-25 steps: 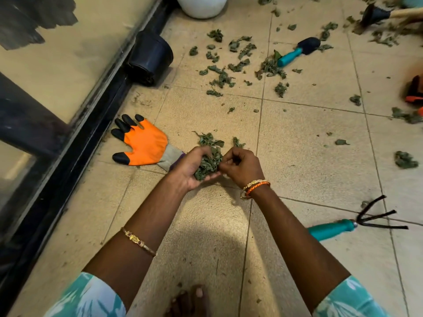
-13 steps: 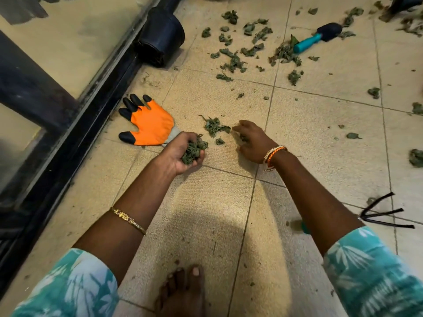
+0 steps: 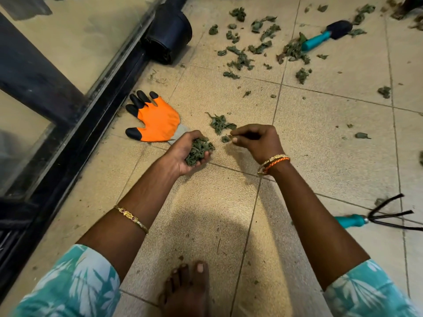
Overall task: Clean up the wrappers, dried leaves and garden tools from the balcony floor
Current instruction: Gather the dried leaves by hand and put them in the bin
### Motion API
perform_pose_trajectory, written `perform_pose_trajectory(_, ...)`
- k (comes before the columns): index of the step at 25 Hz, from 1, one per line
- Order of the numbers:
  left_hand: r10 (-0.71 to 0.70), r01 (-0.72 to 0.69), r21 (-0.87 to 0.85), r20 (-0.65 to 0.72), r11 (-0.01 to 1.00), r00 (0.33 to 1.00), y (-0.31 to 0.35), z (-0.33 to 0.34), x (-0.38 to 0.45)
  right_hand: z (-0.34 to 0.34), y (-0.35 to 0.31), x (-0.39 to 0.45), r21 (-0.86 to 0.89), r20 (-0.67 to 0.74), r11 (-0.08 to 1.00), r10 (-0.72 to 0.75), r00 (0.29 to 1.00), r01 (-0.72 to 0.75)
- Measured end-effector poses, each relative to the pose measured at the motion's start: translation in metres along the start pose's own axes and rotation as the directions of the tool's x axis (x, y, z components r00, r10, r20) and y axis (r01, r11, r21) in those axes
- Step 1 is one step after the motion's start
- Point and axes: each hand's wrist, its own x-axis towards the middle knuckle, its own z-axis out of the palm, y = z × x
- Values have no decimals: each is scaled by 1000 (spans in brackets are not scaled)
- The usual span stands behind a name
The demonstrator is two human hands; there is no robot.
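On the tiled balcony floor (image 3: pixel 332 143), dried leaves (image 3: pixel 242 60) lie scattered far ahead, an orange glove (image 3: pixel 158 121) by the window frame, a teal rake (image 3: pixel 375 219) at right. Her left hand (image 3: pixel 185 152) cups a clump, fingers curled round it; the right hand (image 3: pixel 258 140) pinches a small leaf scrap (image 3: pixel 231 135) beside a loose pile (image 3: pixel 220 124).

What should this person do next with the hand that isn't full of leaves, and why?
Probably pinch up the small leaf clump just ahead of the right hand and drop it into the left hand, which already cups a handful of leaves. The right fingertips hover beside it, and it is the nearest litter on the floor.
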Motion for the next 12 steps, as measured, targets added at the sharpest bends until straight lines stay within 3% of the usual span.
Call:
perform_pose_trajectory(3, -22, 30, -80, 103, 996, 994, -6, 2, -3, 26, -13, -12, 68, 72, 998, -4, 997, -1)
perform_pose_trajectory(7, -37, 55, -123, 147, 991, 988, -11, -1, 1, 49, -8, -22, -84, 2, 996, -42, 999, 42)
perform_pose_trajectory(12, -31, 51, -113, 174, 992, 984, -8, -11, 5, 43, -7, -9, -253, 18, 961, -111, 994, 112)
